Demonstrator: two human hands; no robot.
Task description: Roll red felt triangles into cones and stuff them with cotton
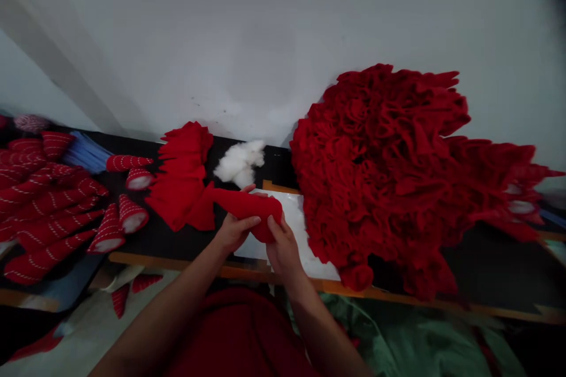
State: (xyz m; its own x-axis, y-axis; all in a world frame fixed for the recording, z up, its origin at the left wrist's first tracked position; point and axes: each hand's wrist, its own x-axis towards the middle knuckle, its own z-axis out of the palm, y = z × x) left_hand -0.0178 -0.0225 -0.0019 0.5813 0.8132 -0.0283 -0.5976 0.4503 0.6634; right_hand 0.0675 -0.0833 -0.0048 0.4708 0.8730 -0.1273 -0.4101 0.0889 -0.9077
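My left hand [234,230] and my right hand [283,244] both grip a red knitted tube [247,206], which is rounded and looks stuffed at its right end. Its long red tail runs left into a frilled heap of red fabric [183,177]. A tuft of white stuffing [239,164] lies just beyond my left hand's fingertips. A white sheet [289,230] lies under my hands on the black table [177,241]. To the left is a pile of red cones with white stitched stripes [48,200].
A huge mound of ruffled red fabric [384,177] fills the table's right side and hangs over its near edge. An orange wooden strip [177,262] edges the table. A blue bristled object [86,153] sits at back left, a white wall [247,41] rises behind, and green cloth [398,330] lies below.
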